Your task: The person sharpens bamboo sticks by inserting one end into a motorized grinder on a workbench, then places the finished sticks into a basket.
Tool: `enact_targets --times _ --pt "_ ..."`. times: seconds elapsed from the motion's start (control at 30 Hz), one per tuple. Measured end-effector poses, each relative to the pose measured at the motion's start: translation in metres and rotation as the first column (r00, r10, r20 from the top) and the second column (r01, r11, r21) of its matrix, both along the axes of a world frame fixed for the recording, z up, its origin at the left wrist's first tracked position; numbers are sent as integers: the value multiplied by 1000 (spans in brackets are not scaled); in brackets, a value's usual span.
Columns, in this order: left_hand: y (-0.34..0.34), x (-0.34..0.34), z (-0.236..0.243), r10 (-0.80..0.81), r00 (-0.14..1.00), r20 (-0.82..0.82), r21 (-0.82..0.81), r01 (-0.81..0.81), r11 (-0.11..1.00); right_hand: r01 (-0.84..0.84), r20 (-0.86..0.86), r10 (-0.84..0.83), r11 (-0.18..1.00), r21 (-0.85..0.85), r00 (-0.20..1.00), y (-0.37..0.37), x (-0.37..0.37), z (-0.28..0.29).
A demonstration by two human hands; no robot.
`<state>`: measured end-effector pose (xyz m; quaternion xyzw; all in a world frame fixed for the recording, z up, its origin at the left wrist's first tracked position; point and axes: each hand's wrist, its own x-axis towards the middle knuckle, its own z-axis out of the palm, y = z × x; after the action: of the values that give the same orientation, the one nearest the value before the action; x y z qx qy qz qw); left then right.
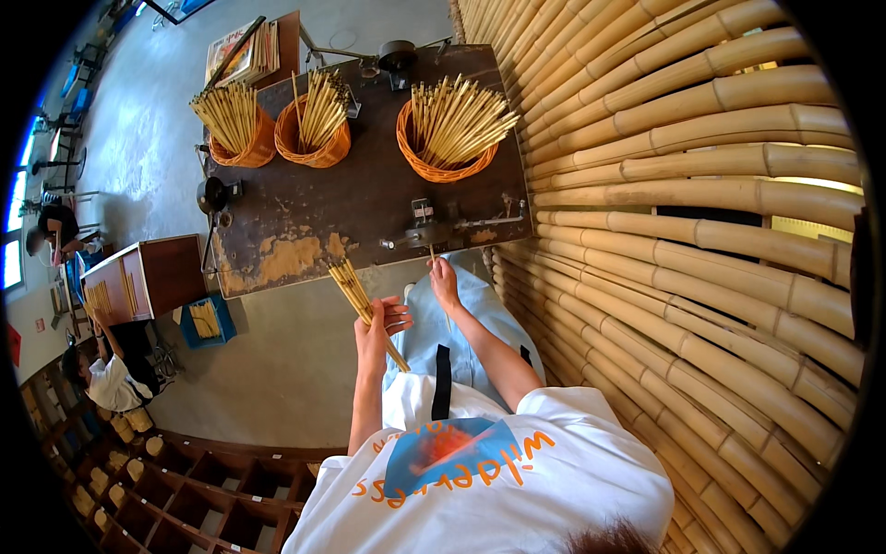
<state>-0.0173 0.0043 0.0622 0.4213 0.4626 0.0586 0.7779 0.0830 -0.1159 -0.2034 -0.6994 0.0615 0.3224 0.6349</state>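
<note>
My left hand [371, 340], its thumb and palm closed round a bundle of thin bamboo sticks [349, 286], is in front of the table's near edge. The bundle leans up and to the left. Pinched in the fingers of my right hand [445, 284] is a single thin bamboo stick [432, 250]. The far end of this stick reaches a small dark metal device [423, 222] fixed at the table's near right edge; whether it is inside the device I cannot tell. Wicker baskets full of similar sticks stand farther back: one on the right [447, 172], one in the middle [316, 155], one on the left [245, 157].
The worn dark table [341, 203] carries more metal devices at its left edge [213, 195] and back [398, 57]. A bamboo-pole wall [683, 194] closes off the right side. At left are a wooden cabinet [171, 272], a blue bin [221, 334] and another person [115, 380].
</note>
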Motion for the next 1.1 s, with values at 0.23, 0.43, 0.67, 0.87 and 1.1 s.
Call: enact_targets --times 0.23,0.43,0.67,0.87,1.1 --pt "5 13 3 3 1000 7 5 -3 1000 -5 -21 5 1000 -4 1000 -3 -1 -3" --pt "8 13 5 1 1000 25 7 -1 1000 0 106 3 1000 -29 994 1 -5 -1" --pt "2 -3 -1 -12 1000 -10 -7 12 1000 7 108 -3 999 -41 994 4 -5 -16" --pt "1 -4 -9 -15 1000 -26 -32 15 999 0 116 4 1000 -27 993 0 -3 -14" --pt "12 17 -10 22 1000 -7 -13 -22 1000 -3 4 3 998 -60 1000 1 -3 4"
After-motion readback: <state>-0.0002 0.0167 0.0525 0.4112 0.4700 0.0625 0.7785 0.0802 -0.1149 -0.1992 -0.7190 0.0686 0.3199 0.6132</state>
